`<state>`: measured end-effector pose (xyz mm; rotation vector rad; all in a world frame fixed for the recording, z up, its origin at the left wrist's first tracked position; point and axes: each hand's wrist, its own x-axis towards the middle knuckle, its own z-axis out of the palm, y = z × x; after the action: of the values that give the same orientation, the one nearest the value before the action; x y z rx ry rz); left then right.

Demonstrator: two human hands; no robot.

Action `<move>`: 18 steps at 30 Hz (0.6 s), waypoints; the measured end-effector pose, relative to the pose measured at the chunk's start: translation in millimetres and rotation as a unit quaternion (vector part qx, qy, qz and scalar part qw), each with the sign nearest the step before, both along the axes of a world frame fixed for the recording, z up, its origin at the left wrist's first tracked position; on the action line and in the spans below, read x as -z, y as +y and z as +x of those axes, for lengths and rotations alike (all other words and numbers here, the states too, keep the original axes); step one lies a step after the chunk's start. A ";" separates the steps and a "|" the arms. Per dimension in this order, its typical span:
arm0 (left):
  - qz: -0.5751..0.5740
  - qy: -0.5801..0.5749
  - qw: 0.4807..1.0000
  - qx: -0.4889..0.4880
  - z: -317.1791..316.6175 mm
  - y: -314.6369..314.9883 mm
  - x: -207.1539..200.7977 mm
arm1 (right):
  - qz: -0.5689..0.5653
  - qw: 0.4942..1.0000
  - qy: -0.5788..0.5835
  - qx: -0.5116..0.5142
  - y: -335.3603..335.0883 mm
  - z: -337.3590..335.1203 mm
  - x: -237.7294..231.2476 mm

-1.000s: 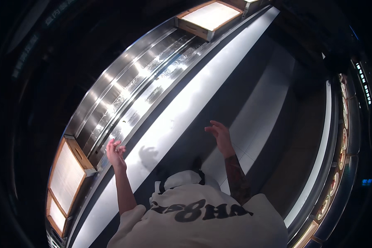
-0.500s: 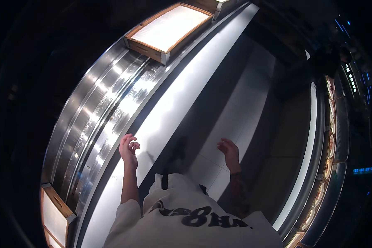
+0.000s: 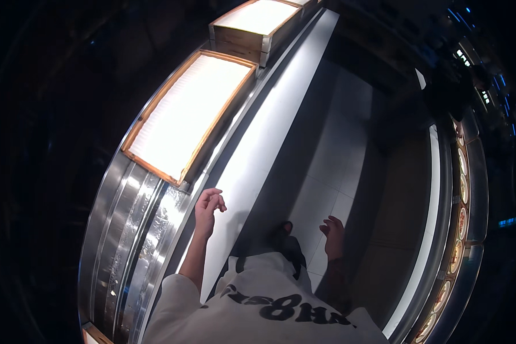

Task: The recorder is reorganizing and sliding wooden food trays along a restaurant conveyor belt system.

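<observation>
Both my hands hang in the air in front of my body. My left hand [image 3: 210,207] is near the edge of the long steel counter [image 3: 116,229], just beyond the near corner of a wooden-framed box [image 3: 150,167] with a bright white, ribbed top. Its fingers are loosely bent and a little apart, with nothing in them. Over the dark floor on the right, my right hand [image 3: 333,235] is also loosely bent, its fingers apart and holding nothing. It is dim there, and its forearm is in shadow.
Wet steel rails run along the counter. A second wooden box [image 3: 235,41] with a white top stands farther along, and a box corner [image 3: 94,334] shows at bottom left. Across the tiled aisle [image 3: 321,189], several round dishes [image 3: 462,223] line a display counter. Someone in dark clothes [image 3: 450,94] is beyond.
I have moved forward along the counter, so the white-topped box now lies much nearer my left hand. My right hand sits slightly lower in view. Both hands remain without anything in them.
</observation>
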<state>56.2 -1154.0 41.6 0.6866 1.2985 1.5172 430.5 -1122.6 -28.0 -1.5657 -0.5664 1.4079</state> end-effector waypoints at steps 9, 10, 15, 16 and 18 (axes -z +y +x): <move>-0.009 0.073 0.997 -0.023 62.0 200.0 13.5 | 0.016 0.997 0.074 -0.016 213.2 49.3 56.6; -0.003 0.080 0.997 -0.023 72.4 223.8 11.4 | -0.006 0.997 0.080 -0.004 240.8 53.0 56.2; 0.003 0.069 0.998 -0.013 121.2 340.2 -10.2 | 0.036 0.994 0.082 -0.060 378.3 85.5 41.5; 0.011 0.077 0.997 -0.015 129.6 359.8 -11.4 | 0.049 0.993 0.080 -0.074 404.3 91.7 36.2; -0.003 0.085 0.996 -0.039 133.6 393.7 -9.2 | 0.044 0.992 0.085 -0.079 449.1 93.3 24.7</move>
<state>189.9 -760.3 50.8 0.7832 1.4730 1.5426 523.7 -673.5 -52.8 -1.3390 -0.6511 1.5964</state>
